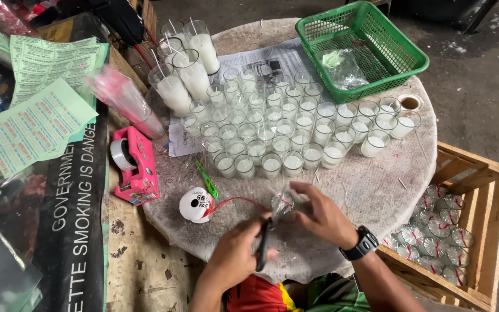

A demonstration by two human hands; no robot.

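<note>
Hands meet at six o'clock, near the round table's (376,190) front edge. The left hand (235,254) has its fingers closed around dark-handled scissors (264,245), blades pointing up toward red ribbon (238,201). The right hand (321,216), with a black watch at the wrist, pinches a small clear glass candle wrapped in crinkly cellophane (284,203), tied with that ribbon. At nine o'clock from the hands sits a white ribbon spool (194,205), and beyond it a pink tape dispenser (137,167). At three o'clock a wooden crate (463,231) holds more wrapped candles. Farther, at twelve o'clock, rows of small glasses of white wax (278,136) fill the table's middle. Beyond, at one o'clock, rests a green plastic basket (376,34); at eleven o'clock stand tall glass candles (189,69).
</note>
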